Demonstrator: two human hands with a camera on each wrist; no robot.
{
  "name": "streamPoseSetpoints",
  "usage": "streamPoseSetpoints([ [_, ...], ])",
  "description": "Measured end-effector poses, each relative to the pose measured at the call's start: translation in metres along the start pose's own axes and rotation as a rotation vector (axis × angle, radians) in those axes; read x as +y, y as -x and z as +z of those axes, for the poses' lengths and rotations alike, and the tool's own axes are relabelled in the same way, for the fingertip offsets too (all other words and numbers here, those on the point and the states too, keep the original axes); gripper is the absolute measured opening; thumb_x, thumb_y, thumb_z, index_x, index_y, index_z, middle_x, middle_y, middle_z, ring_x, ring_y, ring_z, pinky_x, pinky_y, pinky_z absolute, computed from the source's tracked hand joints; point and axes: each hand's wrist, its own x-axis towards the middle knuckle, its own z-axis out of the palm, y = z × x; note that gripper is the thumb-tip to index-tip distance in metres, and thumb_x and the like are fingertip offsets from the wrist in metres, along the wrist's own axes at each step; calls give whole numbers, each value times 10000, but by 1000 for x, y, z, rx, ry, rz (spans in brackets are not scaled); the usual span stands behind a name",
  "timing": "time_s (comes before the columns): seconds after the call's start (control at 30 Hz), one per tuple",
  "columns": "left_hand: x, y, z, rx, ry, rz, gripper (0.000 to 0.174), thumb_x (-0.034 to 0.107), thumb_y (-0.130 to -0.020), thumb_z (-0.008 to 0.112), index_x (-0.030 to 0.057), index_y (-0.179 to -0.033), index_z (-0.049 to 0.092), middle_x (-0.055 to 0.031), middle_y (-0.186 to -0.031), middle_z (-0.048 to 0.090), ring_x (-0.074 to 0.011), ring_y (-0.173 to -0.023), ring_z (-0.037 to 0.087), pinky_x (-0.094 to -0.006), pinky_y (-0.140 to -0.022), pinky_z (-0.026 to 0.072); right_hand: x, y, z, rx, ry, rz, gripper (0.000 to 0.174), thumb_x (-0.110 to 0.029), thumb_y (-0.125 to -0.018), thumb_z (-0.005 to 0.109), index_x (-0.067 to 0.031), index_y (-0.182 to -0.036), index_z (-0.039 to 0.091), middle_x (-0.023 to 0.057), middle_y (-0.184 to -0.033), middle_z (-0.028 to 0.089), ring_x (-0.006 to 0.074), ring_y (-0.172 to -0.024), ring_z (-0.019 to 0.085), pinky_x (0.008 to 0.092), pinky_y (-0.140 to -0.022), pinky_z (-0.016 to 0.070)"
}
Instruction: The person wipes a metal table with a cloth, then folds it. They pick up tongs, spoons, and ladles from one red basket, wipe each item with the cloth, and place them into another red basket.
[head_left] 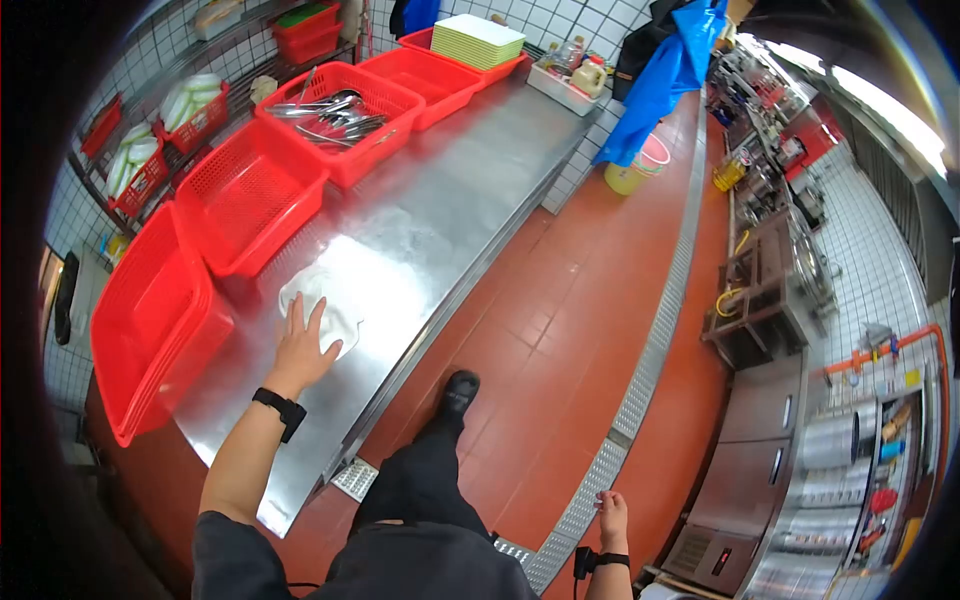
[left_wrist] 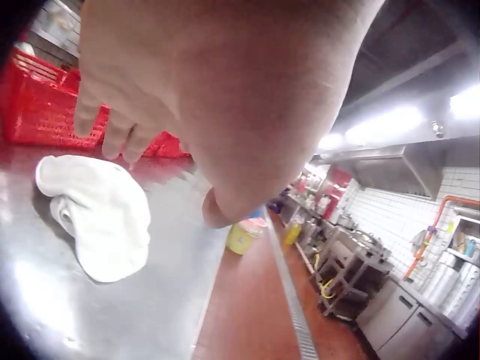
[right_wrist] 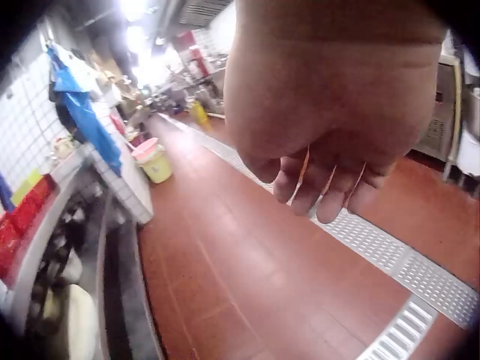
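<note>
A crumpled white cloth (left_wrist: 105, 217) lies on the steel counter (head_left: 455, 180). Over it, in the head view, my left hand (head_left: 303, 347) reaches with fingers straight and spread. The left wrist view shows a gap between that hand (left_wrist: 217, 90) and the cloth, and nothing in its grasp. Down at my side, away from the counter, hangs my right hand (head_left: 613, 518). Its fingers (right_wrist: 330, 199) curl loosely above the floor in the right wrist view, holding nothing.
Red plastic baskets line the counter's back, one with metal utensils (head_left: 335, 118), another with stacked green trays (head_left: 478, 42). A bin of bottles (head_left: 565, 88) stands at the far end. A drain grate (head_left: 640, 385) crosses the red tiled floor (head_left: 560, 270); steel kitchen equipment (head_left: 775, 265) stands opposite.
</note>
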Motion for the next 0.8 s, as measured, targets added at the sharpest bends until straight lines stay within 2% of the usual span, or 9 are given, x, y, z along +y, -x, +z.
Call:
streamPoseSetpoints([
  [0.1,-2,-48,54,-59,39,-159,885,474,-877,603,85,-1542,168,-301,-1576,-4,-438,-1471,22,-638,-1124,148,-9,-43,3,-157,376,-103,205,-187,-991,511,-32,-913,622,35,-856,638,138,-777,583,269,-678,461],
  [0.23,42,-101,51,-236,105,-389,1030,584,-854,589,3,-1539,86,-364,-1531,-182,-481,-1446,-165,-694,-1100,86,39,-77,-59,-371,685,186,269,-259,-990,515,-25,-978,648,56,-858,649,156,-788,609,293,-663,468],
  [0.4,77,-166,31,-478,18,-429,1118,624,-831,598,-31,-1531,22,-407,-1499,-202,-505,-1426,-204,-722,-1078,65,-153,-197,-13,-36,409,-114,394,-319,-1009,484,26,-981,672,148,-869,682,248,-825,637,389,-741,506],
  [0.43,86,-189,38,-420,79,-445,1125,635,-832,588,-31,-1530,10,-409,-1498,-201,-506,-1425,-207,-728,-1072,52,-183,-184,-1,-129,549,-32,280,-227,-973,552,13,-1086,641,130,-1017,671,243,-953,617,386,-804,498],
  [0.5,102,-224,60,-306,202,-495,1138,655,-834,570,-32,-1528,-14,-415,-1496,-198,-509,-1422,-211,-741,-1061,26,-152,-178,-25,-390,805,81,309,-143,-931,582,18,-1195,587,115,-1141,644,253,-1071,601,383,-893,495],
  [0.53,109,-248,72,-270,160,-460,1127,670,-840,544,-9,-1534,-29,-409,-1503,-188,-508,-1423,-210,-734,-1066,0,-135,-180,-33,-392,801,81,309,-143,-931,582,18,-1195,587,115,-1141,644,253,-1071,601,383,-893,495],
  [0.63,133,-319,95,-186,0,-336,1123,681,-848,523,2,-1534,-51,-385,-1512,-205,-497,-1415,-243,-728,-1073,15,-99,-180,-31,-3,344,529,343,-302,-935,581,8,-1061,655,119,-879,696,274,-781,667,386,-734,518],
  [0.7,152,-355,94,-184,9,-345,1129,698,-841,512,4,-1536,-46,-386,-1510,-212,-497,-1416,-244,-722,-1078,8,11,-278,-45,-98,457,264,269,-253,-976,550,-11,-1054,638,85,-874,667,182,-760,631,294,-644,493],
  [0.8,165,-378,90,-169,14,-365,1137,723,-830,494,11,-1539,-38,-389,-1504,-223,-497,-1416,-244,-710,-1087,-4,-183,-298,61,-404,605,11,264,-228,-980,536,10,-1029,640,89,-891,667,185,-832,634,317,-756,507],
])
